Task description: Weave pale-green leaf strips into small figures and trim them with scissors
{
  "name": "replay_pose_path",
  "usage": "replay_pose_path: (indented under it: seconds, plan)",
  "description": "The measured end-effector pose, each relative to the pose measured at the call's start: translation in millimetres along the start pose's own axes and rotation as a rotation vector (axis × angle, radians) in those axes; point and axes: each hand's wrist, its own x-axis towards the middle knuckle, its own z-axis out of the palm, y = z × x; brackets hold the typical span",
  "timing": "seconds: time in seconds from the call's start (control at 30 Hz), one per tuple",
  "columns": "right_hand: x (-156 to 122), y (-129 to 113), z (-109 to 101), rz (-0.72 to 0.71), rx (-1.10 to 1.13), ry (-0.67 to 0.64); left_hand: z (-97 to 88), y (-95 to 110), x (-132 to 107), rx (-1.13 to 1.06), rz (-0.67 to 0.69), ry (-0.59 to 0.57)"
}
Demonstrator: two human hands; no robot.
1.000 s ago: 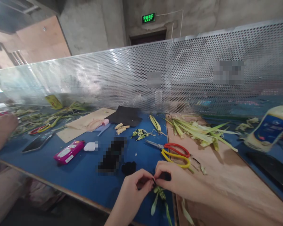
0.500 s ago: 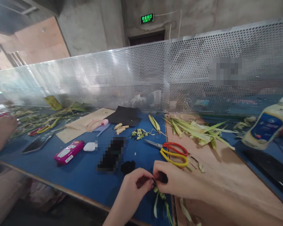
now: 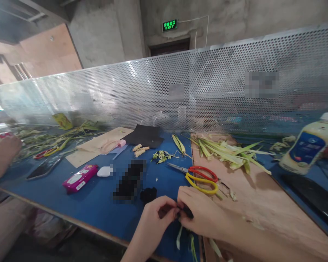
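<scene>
Our left hand (image 3: 161,214) and right hand (image 3: 198,211) pinch a dark piece (image 3: 178,211), strips (image 3: 179,238) towards 6 o'clock; we should pinch close, evenly.

green-lit sign (image 3: 170,25) on wall (image 3: 224,18), far beyond and above the fingers (image 3: 168,201): reads "安全出口", with "exit" under it. bottle (image 3: 311,142) right of fingers: blue label (image 3: 306,149), print too blurred to read. pink pack (image 3: 80,179) left of fingers: small marks, not legible. yellow packet (image 3: 62,121) far left, beyond fingers: print unreadable too.
</scene>
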Motion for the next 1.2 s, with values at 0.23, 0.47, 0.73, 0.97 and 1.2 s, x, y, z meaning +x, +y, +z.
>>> replay_pose_path:
  seconds: [0.23, 0.47, 0.73, 0.97, 1.2]
  plan:
    - [-1.9, 3.3, 10.3, 0.000, -0.073, 0.062, 0.4, 0.9, 1.3, -0.070, -0.025, -0.007]
    - [-1.9, 2.8, 6.0, -0.014, -0.046, 0.062, 0.0, -1.1, 0.6, -0.085, -0.070, -0.002]
    - [-1.6, 6.4, 4.4, 0.017, 0.061, 0.033, -0.2, -7.9, 1.9, -0.056, -0.090, 0.009]
    - [-4.3, 9.9, 5.7, 0.086, 0.159, 0.016, -0.7, -15.1, 0.3, -0.035, -0.069, 0.008]
    - [-4.1, 11.6, 6.8, 0.095, 0.252, 0.012, -0.6, -12.1, 0.4, -0.034, -0.069, 0.008]
